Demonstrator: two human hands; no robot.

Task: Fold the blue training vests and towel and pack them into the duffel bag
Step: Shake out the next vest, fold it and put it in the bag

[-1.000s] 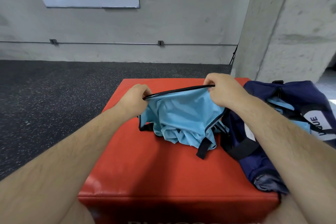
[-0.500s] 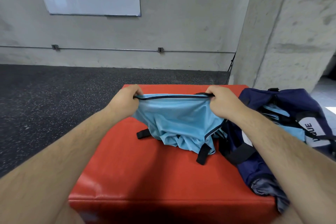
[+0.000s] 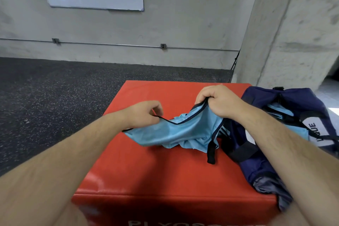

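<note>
1. While the blue vest (image 3: 179,134) sags over the red bench (image 3: 146,170), our left hand (image 3: 145,113) pinches its black-trimmed edge.
2. Our right hand (image 3: 216,102) grips the raised end, beside the duffel bag (image 3: 266,97).

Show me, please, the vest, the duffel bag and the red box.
vest (image 3: 183,133): head view, blue cloth.
duffel bag (image 3: 260,99): head view, navy top.
red box (image 3: 146,174): head view, bare top.

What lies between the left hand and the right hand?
In the head view, the blue vest: its black-trimmed edge runs from the left hand to the right hand, above the red box.
</note>
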